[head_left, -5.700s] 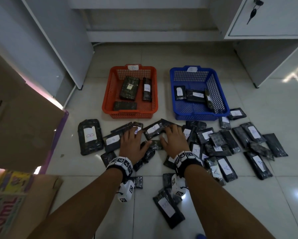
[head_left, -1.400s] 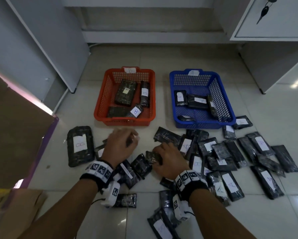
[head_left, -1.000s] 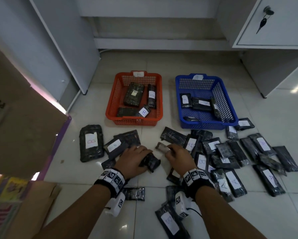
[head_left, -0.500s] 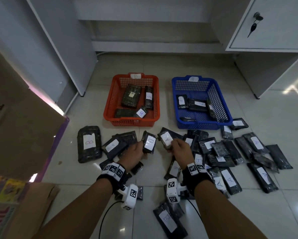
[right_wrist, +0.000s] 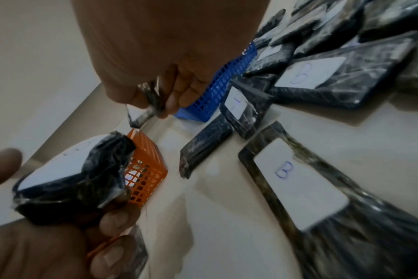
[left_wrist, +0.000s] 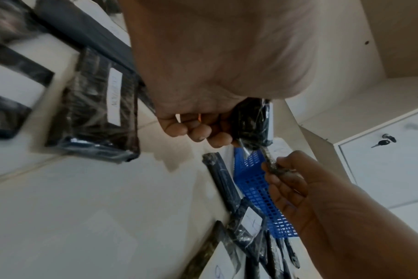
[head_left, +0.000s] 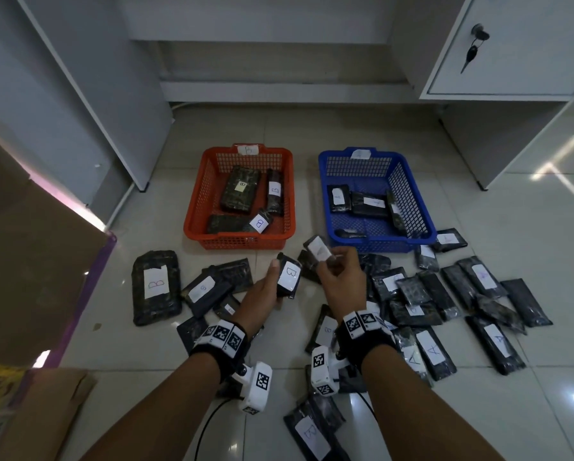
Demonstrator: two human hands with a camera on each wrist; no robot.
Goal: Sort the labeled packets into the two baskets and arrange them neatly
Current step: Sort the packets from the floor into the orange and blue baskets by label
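Broadly, a tiled floor [head_left: 528, 227] fills the head view, with a cardboard box [head_left: 29, 261] cut off at 9 o'clock. At 12 o'clock sit the orange basket [head_left: 196, 207], tagged B and holding four dark packets, and just right of it the blue basket [head_left: 425, 207], whose tag is too faint to read; its packets partly hide each other. The loose packets [head_left: 428, 351] spread from 9 to 4 o'clock over the floor, many overlapping so their labels are covered; one large B packet [head_left: 156, 287] lies apart at 9 o'clock. At centre, the left hand [head_left: 262, 294] holds a small packet marked B [head_left: 289, 276] above the floor, thumb along its left edge and fingers curled beneath. The right hand [head_left: 340, 281] pinches a smaller packet [head_left: 319, 249] between thumb and fingertips, just short of the blue basket's near rim; its label is blurred, the letter unreadable.
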